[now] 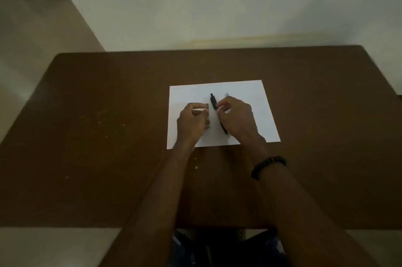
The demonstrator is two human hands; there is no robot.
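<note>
Black pen (213,100): pinched by the curled right hand (236,116). Left hand (192,121): curled beside a dark strip (207,107); grip cannot be told. Paper (250,92) beneath both hands: no writing seen, work judged barely begun.

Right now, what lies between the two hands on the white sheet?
A black pen, lengthwise on the white paper sheet, between left hand and right hand, close against the right one; head view.

Dark beaded bracelet (268,166) round the right wrist, both forearms bare.
</note>
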